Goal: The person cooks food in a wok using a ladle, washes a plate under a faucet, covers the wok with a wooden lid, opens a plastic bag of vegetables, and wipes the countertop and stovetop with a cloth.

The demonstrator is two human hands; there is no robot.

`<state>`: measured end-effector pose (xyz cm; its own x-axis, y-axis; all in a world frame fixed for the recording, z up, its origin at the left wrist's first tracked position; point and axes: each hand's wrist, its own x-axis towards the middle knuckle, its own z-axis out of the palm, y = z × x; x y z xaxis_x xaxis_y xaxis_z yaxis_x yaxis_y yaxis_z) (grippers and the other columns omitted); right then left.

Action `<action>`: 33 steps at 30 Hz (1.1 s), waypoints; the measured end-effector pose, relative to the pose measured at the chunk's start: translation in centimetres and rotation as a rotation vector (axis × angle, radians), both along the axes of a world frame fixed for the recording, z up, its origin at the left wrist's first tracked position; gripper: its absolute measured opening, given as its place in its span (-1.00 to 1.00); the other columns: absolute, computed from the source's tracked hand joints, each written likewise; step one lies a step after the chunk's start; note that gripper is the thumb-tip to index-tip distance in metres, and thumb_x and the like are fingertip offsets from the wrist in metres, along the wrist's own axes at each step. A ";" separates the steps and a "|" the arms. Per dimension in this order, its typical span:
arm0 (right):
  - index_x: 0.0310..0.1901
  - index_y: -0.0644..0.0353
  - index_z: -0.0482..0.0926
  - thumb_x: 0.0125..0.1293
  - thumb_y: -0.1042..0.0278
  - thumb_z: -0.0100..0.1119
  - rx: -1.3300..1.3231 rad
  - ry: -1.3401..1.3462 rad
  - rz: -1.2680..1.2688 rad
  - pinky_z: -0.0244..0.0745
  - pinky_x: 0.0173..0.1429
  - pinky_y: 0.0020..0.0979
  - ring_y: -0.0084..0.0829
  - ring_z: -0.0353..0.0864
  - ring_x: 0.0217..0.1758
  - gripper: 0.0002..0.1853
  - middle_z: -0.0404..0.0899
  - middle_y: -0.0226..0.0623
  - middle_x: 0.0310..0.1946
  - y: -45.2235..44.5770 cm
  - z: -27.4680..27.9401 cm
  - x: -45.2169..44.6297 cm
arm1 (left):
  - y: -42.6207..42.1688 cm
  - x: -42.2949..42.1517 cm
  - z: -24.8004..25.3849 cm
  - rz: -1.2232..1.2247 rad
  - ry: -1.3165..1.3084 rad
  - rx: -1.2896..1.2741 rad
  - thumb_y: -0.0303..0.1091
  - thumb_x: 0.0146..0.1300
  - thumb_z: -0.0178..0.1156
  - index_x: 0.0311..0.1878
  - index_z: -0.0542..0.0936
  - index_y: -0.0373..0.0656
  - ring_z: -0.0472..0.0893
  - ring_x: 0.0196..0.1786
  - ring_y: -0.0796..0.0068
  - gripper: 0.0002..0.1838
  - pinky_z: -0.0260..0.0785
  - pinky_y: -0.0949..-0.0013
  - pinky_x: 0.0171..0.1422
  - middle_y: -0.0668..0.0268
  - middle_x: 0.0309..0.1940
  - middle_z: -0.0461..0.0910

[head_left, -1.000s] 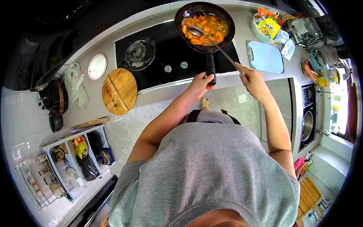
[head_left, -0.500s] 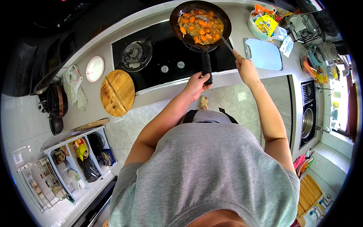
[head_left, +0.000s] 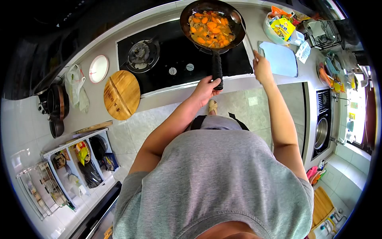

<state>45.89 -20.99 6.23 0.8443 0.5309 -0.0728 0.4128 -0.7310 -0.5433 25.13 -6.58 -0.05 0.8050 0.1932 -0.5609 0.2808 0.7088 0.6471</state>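
A dark wok (head_left: 186, 30) sits over the right burner of the black gas stove. Sliced carrots (head_left: 213, 28) and other browned pieces lie in sauce inside it. My left hand (head_left: 207, 87) is closed around the end of the wok's black handle (head_left: 217, 65). To the right of the wok, my right hand (head_left: 262, 69) grips the handle of a long metal spatula (head_left: 236, 17). The spatula's head rests near the wok's inner right wall, at the edge of the food; its exact shape is hard to make out.
A light blue cutting board (head_left: 278, 59) lies right of the stove, below a tub of packets (head_left: 276, 34). Left of the stove are a free burner (head_left: 141, 55), a round wooden board (head_left: 121, 95), a white plate (head_left: 98, 68) and a plastic bag (head_left: 75, 85).
My right hand has moved slightly right, drawing the spatula's head from the middle of the food to the wok's right side. My left hand keeps its hold on the handle.
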 end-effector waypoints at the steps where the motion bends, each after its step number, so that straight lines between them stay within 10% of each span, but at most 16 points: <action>1: 0.32 0.14 0.47 0.42 0.44 -0.03 0.005 0.122 -0.031 0.57 -0.22 -0.17 -0.06 0.66 -0.37 -0.56 0.66 0.06 -0.37 1.0 0.3 1.3 | 0.0 -0.1 0.1 0.002 0.011 0.004 -0.23 0.41 0.24 0.00 0.56 -0.17 0.63 -0.25 0.46 -0.75 0.51 0.42 -0.20 0.31 -0.23 0.60; 6: 0.41 0.00 0.41 0.48 0.39 0.00 0.121 0.513 0.089 0.26 -0.64 -0.45 -0.57 0.30 -0.69 -0.52 0.31 -0.49 -0.67 4.6 -0.1 6.1 | 0.6 -0.7 0.6 -0.002 0.035 0.017 -0.22 0.42 0.23 -0.02 0.59 -0.12 0.62 -0.16 0.44 -0.79 0.49 0.40 -0.06 0.35 -0.22 0.61; 11: 0.41 -0.13 0.42 0.47 0.34 0.04 0.000 0.562 0.279 0.30 -0.57 -0.45 -0.57 0.31 -0.63 -0.51 0.34 -0.46 -0.61 6.0 3.3 9.7 | 0.8 -1.0 0.5 0.026 0.014 -0.002 -0.22 0.40 0.25 0.02 0.55 -0.18 0.62 -0.27 0.46 -0.72 0.50 0.43 -0.21 0.29 -0.25 0.60; 14: 0.29 -0.26 0.56 0.38 0.38 0.14 -0.254 0.068 0.565 0.50 -0.10 -0.29 -0.34 0.61 -0.32 -0.54 0.64 -0.22 -0.40 5.2 7.7 9.3 | 1.1 -1.2 0.4 -0.005 -0.001 -0.001 -0.20 0.42 0.23 -0.02 0.58 -0.15 0.62 -0.19 0.47 -0.76 0.49 0.45 -0.11 0.31 -0.21 0.62; 23: 0.21 -0.18 0.62 0.24 0.49 0.21 -0.526 -0.205 0.529 0.50 -0.06 -0.22 -0.16 0.63 -0.24 -0.51 0.66 -0.03 -0.29 -1.9 18.7 6.0 | 1.1 -1.2 0.2 -0.012 -0.006 0.014 -0.21 0.43 0.21 -0.04 0.57 -0.15 0.61 -0.19 0.48 -0.77 0.47 0.44 -0.11 0.31 -0.22 0.62; 29: 0.19 -0.02 0.64 0.21 0.64 0.18 -0.452 -0.063 0.546 0.41 -0.21 -0.28 -0.28 0.46 -0.45 -0.49 0.61 -0.09 -0.41 -4.9 18.8 3.6 | 1.0 -1.0 0.4 -0.015 0.017 0.016 -0.22 0.43 0.21 -0.03 0.57 -0.15 0.60 -0.20 0.47 -0.78 0.46 0.42 -0.12 0.32 -0.23 0.62; 33: 0.17 -0.12 0.65 0.30 0.43 0.19 -0.432 -0.194 0.462 0.53 0.08 -0.10 -0.06 0.64 -0.01 -0.60 0.66 -0.03 -0.09 -4.4 12.6 2.6 | 1.0 -1.0 0.2 -0.020 0.006 0.016 -0.22 0.42 0.22 -0.03 0.57 -0.14 0.60 -0.19 0.47 -0.78 0.46 0.42 -0.11 0.32 -0.22 0.62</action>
